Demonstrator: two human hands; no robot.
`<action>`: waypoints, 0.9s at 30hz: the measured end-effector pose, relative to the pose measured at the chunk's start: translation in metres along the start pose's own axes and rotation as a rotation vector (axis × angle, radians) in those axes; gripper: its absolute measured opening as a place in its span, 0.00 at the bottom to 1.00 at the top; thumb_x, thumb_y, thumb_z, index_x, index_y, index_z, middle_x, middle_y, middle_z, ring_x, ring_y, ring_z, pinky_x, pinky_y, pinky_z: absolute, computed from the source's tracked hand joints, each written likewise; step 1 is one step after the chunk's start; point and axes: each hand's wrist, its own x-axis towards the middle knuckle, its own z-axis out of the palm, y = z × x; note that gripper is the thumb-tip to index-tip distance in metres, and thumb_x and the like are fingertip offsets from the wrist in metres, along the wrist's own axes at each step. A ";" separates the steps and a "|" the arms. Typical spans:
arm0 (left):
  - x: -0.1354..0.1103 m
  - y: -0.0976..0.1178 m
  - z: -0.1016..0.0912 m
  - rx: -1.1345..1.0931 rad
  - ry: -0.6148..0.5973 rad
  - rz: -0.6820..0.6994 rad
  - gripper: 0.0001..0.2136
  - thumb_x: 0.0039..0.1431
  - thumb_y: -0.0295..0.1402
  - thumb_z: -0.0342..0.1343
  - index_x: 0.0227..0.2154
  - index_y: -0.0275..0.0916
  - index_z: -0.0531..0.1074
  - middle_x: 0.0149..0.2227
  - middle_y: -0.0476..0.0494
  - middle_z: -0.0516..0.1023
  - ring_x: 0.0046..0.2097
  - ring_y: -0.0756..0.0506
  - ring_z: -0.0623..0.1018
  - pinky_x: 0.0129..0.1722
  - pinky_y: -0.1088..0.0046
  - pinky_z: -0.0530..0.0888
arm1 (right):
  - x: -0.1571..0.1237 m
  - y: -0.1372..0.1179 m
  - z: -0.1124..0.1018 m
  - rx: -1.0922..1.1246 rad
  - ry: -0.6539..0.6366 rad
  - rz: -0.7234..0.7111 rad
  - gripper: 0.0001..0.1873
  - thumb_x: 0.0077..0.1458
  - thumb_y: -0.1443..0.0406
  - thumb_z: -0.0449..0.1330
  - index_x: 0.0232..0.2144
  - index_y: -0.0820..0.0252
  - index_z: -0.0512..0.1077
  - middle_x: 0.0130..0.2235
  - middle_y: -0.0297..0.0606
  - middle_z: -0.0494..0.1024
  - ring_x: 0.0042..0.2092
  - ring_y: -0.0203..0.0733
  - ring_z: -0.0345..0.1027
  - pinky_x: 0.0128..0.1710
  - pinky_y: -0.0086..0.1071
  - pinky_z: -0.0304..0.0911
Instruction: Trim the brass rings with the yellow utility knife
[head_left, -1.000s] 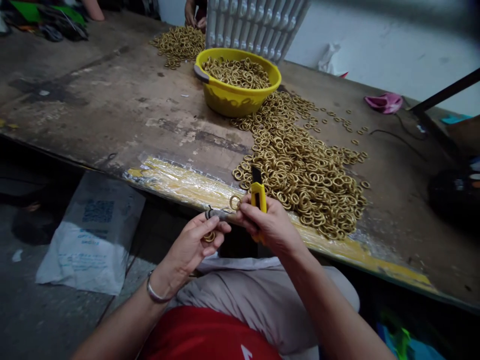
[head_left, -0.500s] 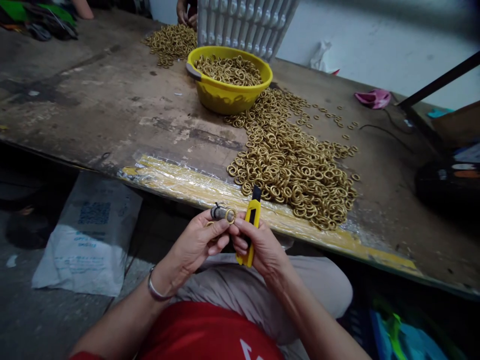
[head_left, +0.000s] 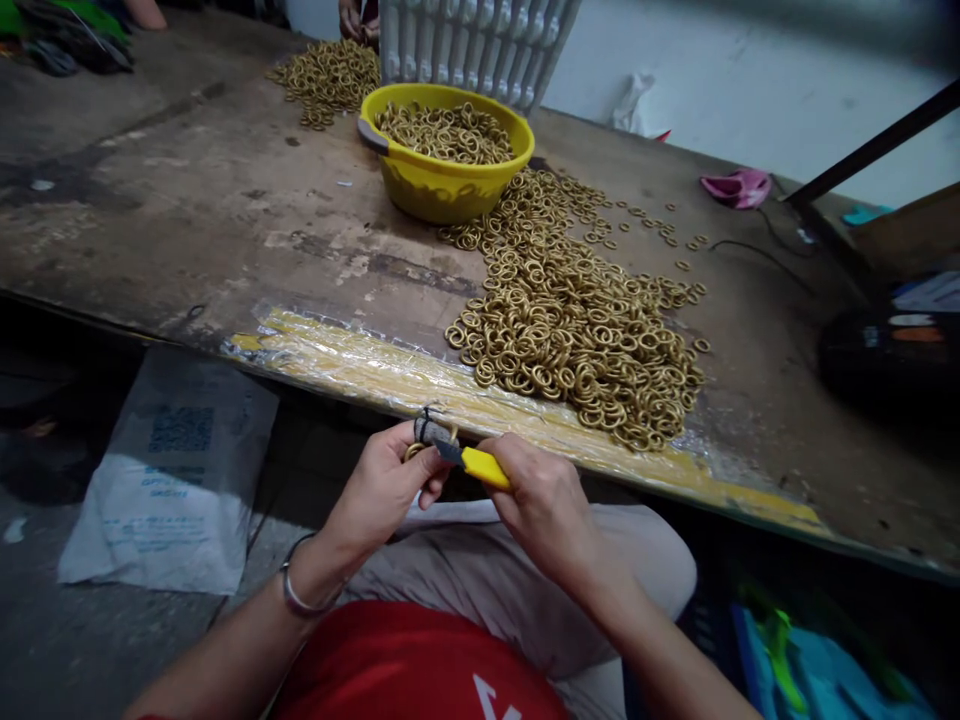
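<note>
My left hand (head_left: 381, 490) is closed on a gold-coloured ring (head_left: 454, 434), pinched near the thumb tip; part of another ring shows beside the fingers. A grey wrap (head_left: 430, 428) tied with black bands sits around what seems to be its index finger. In my right hand (head_left: 546, 505) is a yellow utility knife (head_left: 486, 468), gripped in a fist. Its dark blade end points left and lies against or just over the ring and the left thumb; contact is hard to make out. Beyond both hands spreads a large pile of gold rings (head_left: 577, 340).
A yellow basin (head_left: 450, 190) full of rings stands behind the pile. Another ring heap (head_left: 330, 80) lies farther back, near another person's hands (head_left: 360, 22). Yellow tape (head_left: 337, 350) covers the table's front edge. A white sack (head_left: 169, 480) lies on the floor at left.
My right hand has turned the knife from upright to pointing left, bringing its blade end to the ring. Its fingers have left the ring, while my left hand keeps hold.
</note>
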 end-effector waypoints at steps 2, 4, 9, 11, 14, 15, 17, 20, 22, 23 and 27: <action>-0.001 0.000 0.000 0.074 0.021 0.019 0.16 0.55 0.44 0.63 0.27 0.34 0.70 0.18 0.53 0.67 0.18 0.55 0.64 0.18 0.81 0.61 | 0.001 -0.001 0.000 -0.070 -0.025 0.004 0.09 0.55 0.74 0.55 0.37 0.59 0.71 0.34 0.37 0.76 0.34 0.40 0.69 0.33 0.30 0.57; -0.002 0.000 -0.001 0.125 0.021 0.032 0.16 0.55 0.44 0.63 0.27 0.35 0.69 0.18 0.53 0.67 0.19 0.55 0.64 0.18 0.80 0.61 | 0.003 -0.002 0.001 -0.123 -0.036 0.003 0.09 0.54 0.74 0.56 0.36 0.59 0.71 0.34 0.37 0.76 0.33 0.40 0.70 0.32 0.30 0.56; 0.000 0.002 -0.008 0.242 -0.038 0.074 0.13 0.59 0.41 0.59 0.28 0.36 0.69 0.19 0.54 0.65 0.20 0.54 0.63 0.19 0.79 0.60 | 0.010 -0.005 0.004 -0.241 -0.044 -0.008 0.08 0.56 0.73 0.55 0.37 0.60 0.71 0.34 0.38 0.77 0.32 0.40 0.70 0.31 0.30 0.54; -0.001 0.007 -0.012 0.334 -0.017 0.130 0.11 0.60 0.38 0.58 0.27 0.36 0.69 0.19 0.54 0.64 0.21 0.54 0.62 0.20 0.79 0.59 | 0.016 -0.006 0.006 -0.296 -0.061 0.011 0.07 0.59 0.72 0.54 0.37 0.60 0.71 0.35 0.39 0.78 0.33 0.40 0.71 0.30 0.31 0.53; -0.009 0.018 -0.017 0.496 0.029 0.261 0.07 0.59 0.31 0.57 0.26 0.36 0.70 0.22 0.53 0.66 0.25 0.53 0.64 0.25 0.78 0.62 | 0.031 -0.002 0.006 -0.412 -0.105 0.133 0.08 0.60 0.72 0.52 0.37 0.60 0.71 0.35 0.40 0.78 0.33 0.41 0.72 0.29 0.33 0.51; -0.014 0.021 -0.018 0.532 0.023 0.293 0.07 0.58 0.29 0.57 0.25 0.36 0.70 0.23 0.52 0.67 0.27 0.53 0.65 0.27 0.78 0.63 | 0.037 0.001 0.004 -0.454 -0.106 0.192 0.08 0.60 0.72 0.52 0.36 0.61 0.71 0.34 0.40 0.78 0.32 0.42 0.72 0.28 0.33 0.50; -0.021 0.022 -0.020 0.556 -0.025 0.293 0.08 0.58 0.29 0.57 0.24 0.36 0.69 0.25 0.51 0.67 0.28 0.52 0.65 0.29 0.77 0.63 | 0.052 0.005 -0.001 -0.507 -0.075 0.266 0.07 0.59 0.71 0.53 0.35 0.61 0.71 0.34 0.40 0.78 0.33 0.43 0.72 0.28 0.34 0.50; -0.025 0.010 -0.022 0.424 -0.074 0.127 0.11 0.61 0.36 0.57 0.26 0.35 0.69 0.23 0.52 0.64 0.26 0.53 0.62 0.25 0.77 0.61 | 0.081 0.003 -0.007 -0.520 -0.015 0.192 0.07 0.60 0.68 0.53 0.36 0.60 0.72 0.38 0.40 0.77 0.35 0.43 0.72 0.28 0.33 0.52; -0.022 -0.001 -0.022 0.271 -0.057 0.012 0.13 0.62 0.41 0.56 0.28 0.35 0.69 0.23 0.53 0.64 0.23 0.54 0.60 0.22 0.78 0.58 | 0.103 -0.002 -0.007 -0.537 -0.007 0.128 0.10 0.62 0.68 0.51 0.39 0.61 0.73 0.41 0.42 0.76 0.36 0.42 0.71 0.29 0.32 0.55; -0.019 -0.006 -0.022 0.200 -0.043 -0.022 0.14 0.61 0.42 0.56 0.30 0.35 0.69 0.23 0.52 0.65 0.23 0.55 0.60 0.21 0.79 0.57 | 0.115 -0.005 -0.006 -0.551 -0.005 0.113 0.12 0.62 0.70 0.50 0.40 0.62 0.73 0.42 0.44 0.76 0.37 0.42 0.71 0.30 0.32 0.56; -0.015 -0.013 -0.018 -0.015 -0.019 -0.064 0.13 0.56 0.39 0.63 0.35 0.37 0.67 0.28 0.50 0.71 0.21 0.57 0.59 0.19 0.81 0.56 | 0.154 -0.010 0.004 -0.595 -0.024 0.088 0.16 0.61 0.73 0.48 0.43 0.67 0.75 0.45 0.51 0.74 0.44 0.45 0.71 0.36 0.31 0.63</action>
